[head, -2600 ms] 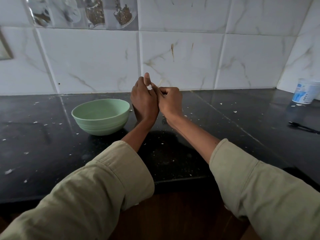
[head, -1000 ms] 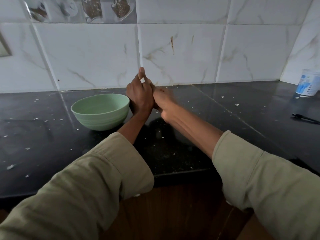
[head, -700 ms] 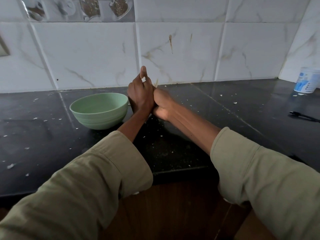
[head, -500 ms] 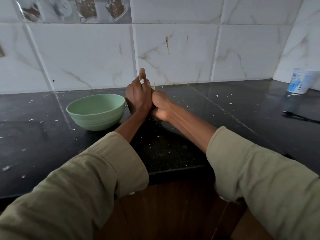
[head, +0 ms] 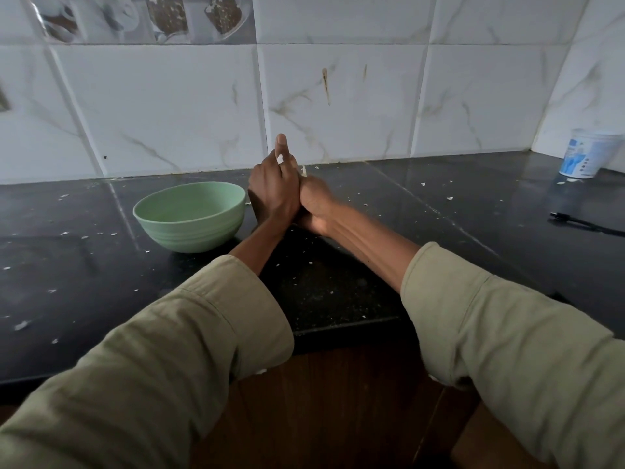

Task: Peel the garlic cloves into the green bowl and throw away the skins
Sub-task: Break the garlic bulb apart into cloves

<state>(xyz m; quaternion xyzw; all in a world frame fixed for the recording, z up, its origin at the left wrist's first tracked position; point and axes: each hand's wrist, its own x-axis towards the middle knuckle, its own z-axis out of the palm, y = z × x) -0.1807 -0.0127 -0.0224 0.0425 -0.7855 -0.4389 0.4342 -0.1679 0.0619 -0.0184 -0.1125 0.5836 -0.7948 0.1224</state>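
The green bowl (head: pixel 189 220) stands on the black counter, just left of my hands. My left hand (head: pixel 274 194) and my right hand (head: pixel 316 206) are pressed together above the counter, close to the wall. Both have their fingers curled around something small between them, and my left index finger points up. A pale sliver of garlic skin (head: pixel 303 170) sticks out where the hands meet, and a white fleck sits on my left hand. The garlic clove itself is hidden inside the grip.
Small white skin flakes (head: pixel 20 324) are scattered over the black counter (head: pixel 338 292). At the far right stand a white and blue plastic cup (head: pixel 586 154) and a thin black cable (head: pixel 585 225). The white tiled wall runs behind, and the counter's front edge lies under my forearms.
My hands have stayed locked together beside the bowl. The right hand has rolled over, so its fingers are now tucked under against the left hand. The view shifted slightly.
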